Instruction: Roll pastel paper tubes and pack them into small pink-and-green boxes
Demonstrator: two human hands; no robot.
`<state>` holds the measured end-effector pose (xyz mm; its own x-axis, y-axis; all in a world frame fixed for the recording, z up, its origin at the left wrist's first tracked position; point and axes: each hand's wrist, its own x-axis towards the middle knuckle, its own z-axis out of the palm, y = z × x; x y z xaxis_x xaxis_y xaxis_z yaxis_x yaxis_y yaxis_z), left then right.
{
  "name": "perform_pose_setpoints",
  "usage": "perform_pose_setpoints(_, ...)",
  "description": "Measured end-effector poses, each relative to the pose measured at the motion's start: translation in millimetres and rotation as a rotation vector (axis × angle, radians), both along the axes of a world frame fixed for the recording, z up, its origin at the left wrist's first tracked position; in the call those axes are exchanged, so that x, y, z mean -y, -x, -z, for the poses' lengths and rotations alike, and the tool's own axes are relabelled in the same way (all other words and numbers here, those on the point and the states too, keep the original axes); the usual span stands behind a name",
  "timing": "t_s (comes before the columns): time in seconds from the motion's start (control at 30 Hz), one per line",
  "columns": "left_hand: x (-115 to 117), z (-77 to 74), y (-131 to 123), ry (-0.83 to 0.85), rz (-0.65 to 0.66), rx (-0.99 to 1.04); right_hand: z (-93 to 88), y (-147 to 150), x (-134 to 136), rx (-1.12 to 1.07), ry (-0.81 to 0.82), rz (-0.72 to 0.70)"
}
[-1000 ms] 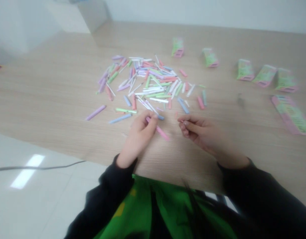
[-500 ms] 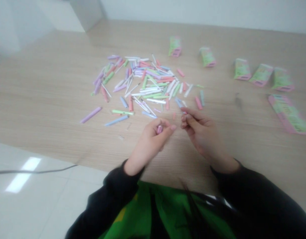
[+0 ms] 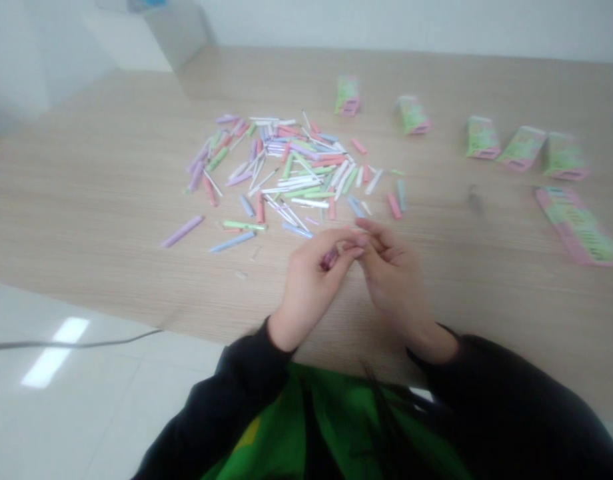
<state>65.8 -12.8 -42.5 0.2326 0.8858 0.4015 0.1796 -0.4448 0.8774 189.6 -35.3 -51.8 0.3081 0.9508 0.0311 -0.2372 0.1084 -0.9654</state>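
Note:
My left hand (image 3: 309,280) is closed around a small purple pen part (image 3: 329,259), whose end shows between the curled fingers. My right hand (image 3: 397,283) is pinched, its fingertips meeting those of the left hand; what it grips is too small and blurred to name. Just beyond both hands lies a loose pile of pen parts (image 3: 306,180): pastel barrels and caps, plus thin white sticks with dark tips. A blue pen piece (image 3: 356,207) and a red cap (image 3: 394,205) lie nearest the right hand. Left of the hands are a purple barrel (image 3: 182,231) and a blue barrel (image 3: 232,241).
Several green and pink boxes (image 3: 483,137) stand along the back right of the wooden table (image 3: 101,200). A flat green and pink packet (image 3: 581,227) lies at the right. A white block (image 3: 136,40) stands back left, and a cable (image 3: 86,345) crosses the floor.
My two hands have come together, the left moving right and the right slightly left, so their fingertips now meet. The pile and boxes stay put; the camera view has shifted slightly.

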Motion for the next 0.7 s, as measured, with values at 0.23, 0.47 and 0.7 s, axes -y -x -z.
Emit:
perform_pose_setpoints(0.23,-4,-2.3,8,0.026,-0.004,-0.018,-5.8,1,7,-0.002,-0.01,-0.066)
perform_pose_setpoints(0.47,-6,-5.1,14,-0.019,0.04,-0.027,-10.8,2,9,0.022,-0.052,-0.116)
perform_pose_setpoints(0.7,-11,-6.5,27,0.176,0.2,0.073,-16.3,-8,7,0.199,-0.162,0.023)
